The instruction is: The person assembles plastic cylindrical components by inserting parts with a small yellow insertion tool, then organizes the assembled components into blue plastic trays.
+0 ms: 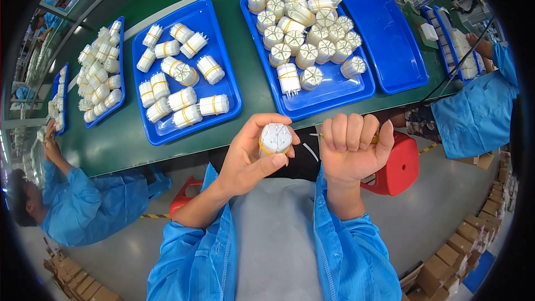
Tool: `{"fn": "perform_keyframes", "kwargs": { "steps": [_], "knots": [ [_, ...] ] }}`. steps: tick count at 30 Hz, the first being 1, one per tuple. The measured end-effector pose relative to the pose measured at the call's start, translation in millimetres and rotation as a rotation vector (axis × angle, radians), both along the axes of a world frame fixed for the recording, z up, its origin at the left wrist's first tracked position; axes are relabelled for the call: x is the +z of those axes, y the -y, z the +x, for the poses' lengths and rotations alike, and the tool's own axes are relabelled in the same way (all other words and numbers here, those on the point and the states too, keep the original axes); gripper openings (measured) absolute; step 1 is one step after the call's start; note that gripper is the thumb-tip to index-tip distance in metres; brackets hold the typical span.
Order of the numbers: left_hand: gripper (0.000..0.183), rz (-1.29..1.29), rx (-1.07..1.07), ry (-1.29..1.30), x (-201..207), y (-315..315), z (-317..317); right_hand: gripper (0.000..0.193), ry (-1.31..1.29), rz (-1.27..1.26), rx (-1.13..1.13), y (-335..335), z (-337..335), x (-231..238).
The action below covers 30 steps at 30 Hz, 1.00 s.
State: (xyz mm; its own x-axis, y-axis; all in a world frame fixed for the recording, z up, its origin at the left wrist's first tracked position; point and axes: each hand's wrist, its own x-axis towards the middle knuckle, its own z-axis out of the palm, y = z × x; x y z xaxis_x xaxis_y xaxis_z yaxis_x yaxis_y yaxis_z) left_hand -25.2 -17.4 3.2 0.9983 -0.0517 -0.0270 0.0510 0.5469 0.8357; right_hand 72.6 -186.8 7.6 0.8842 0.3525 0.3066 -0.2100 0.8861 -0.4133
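Observation:
My left hand (pixel 243 159) is wrapped round a bundle of white plastic parts (pixel 276 138), tied with a yellow rubber band. The bundle's end, split into wedge-like segments, faces up. Beside it, my right hand (pixel 351 153) is closed in a fist round a thin yellow stick-like thing (pixel 375 140); its ends show at both sides of the fist, and the rest is hidden by the fingers. Below and between the hands shows a narrow white strip (pixel 310 151). Beyond the hands, a blue tray (pixel 329 96) holds many similar bundles, mostly standing on end.
Another blue tray (pixel 231 92) with lying bundles is left on the green table (pixel 253 86); an empty blue tray (pixel 398 50) is right. More bundles fill a further tray (pixel 118 96). Co-workers in blue sit left and right. A red stool (pixel 402 164) stands right, cartons (pixel 446 256) behind it.

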Motion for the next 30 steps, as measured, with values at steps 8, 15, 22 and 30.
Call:
{"fn": "perform_keyframes", "kwargs": {
  "steps": [8,15,22,30],
  "knots": [
    [0.042,0.177,0.071,0.252,-9,2,-1,0.053,0.014,0.003,0.009,1,2,-4],
    [0.031,0.536,0.232,0.17,-11,-23,4,0.052,-0.027,0.016,-0.01,7,9,-7],
    [0.03,1.608,0.479,0.225,7,-90,22,0.05,-0.056,-0.12,-0.156,28,20,-12],
    [0.04,1.848,0.342,0.268,-6,-103,15,0.034,0.266,-1.61,-0.745,42,97,-22]
  ]
}}
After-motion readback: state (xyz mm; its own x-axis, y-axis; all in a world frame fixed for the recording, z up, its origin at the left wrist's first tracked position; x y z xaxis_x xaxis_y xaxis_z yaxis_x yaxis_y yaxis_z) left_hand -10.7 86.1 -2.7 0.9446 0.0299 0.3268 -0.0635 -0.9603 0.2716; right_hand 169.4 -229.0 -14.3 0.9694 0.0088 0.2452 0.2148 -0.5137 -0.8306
